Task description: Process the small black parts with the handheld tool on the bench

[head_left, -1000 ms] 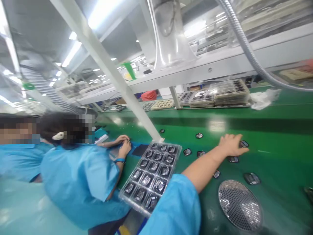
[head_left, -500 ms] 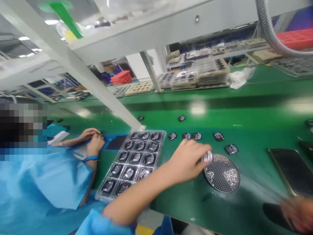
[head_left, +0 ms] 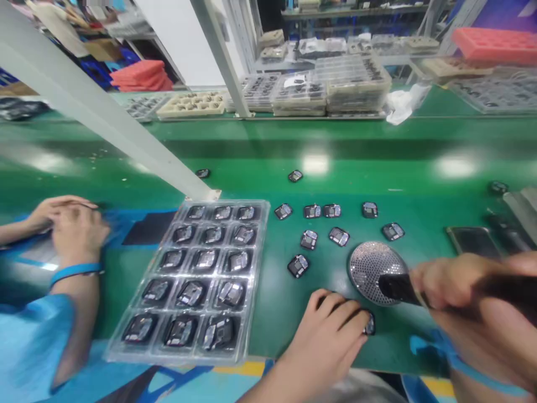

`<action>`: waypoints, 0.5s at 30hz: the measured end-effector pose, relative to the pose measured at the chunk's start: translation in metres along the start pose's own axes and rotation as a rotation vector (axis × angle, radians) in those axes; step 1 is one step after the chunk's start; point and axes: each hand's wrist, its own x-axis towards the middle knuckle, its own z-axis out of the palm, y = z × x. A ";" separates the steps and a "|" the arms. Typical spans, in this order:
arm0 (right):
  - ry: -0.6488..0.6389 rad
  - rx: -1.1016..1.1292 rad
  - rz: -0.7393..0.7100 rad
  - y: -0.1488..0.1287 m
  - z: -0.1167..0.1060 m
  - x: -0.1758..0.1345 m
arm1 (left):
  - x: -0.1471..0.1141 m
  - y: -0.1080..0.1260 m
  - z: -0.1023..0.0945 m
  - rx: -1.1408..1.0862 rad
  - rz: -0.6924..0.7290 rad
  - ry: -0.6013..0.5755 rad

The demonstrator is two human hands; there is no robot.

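Observation:
My left hand rests low on the green belt, fingers closed on a small dark square part at the near edge. My right hand is blurred at the right and grips a black rod-like tool whose tip points left over a round perforated metal disc. Several more small dark parts lie loose on the belt beyond my hands. A clear tray with rows of the same parts sits left of my left hand.
A co-worker's hands with a blue wrist strap work at the left. A slanted white frame post ends by the tray. Stacked trays and a white rag line the far side. A dark flat slab lies right.
My left hand pulled back from the disc to the near belt edge with a part. My right hand came into view holding the black tool. The view tilted down.

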 end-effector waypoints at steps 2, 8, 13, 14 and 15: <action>0.017 0.006 0.052 -0.003 0.012 0.002 | 0.000 0.000 0.000 0.010 -0.013 0.018; 0.165 -0.068 0.086 0.005 0.016 -0.009 | 0.000 0.000 0.002 -0.031 -0.036 0.024; 0.154 -0.126 0.084 0.016 0.001 -0.020 | 0.000 0.000 -0.002 -0.005 -0.026 0.007; 0.150 -0.129 0.084 0.017 0.000 -0.021 | 0.000 0.000 -0.002 0.003 -0.022 0.009; 0.147 -0.131 0.084 0.018 -0.001 -0.021 | 0.000 0.000 -0.002 0.011 -0.019 0.011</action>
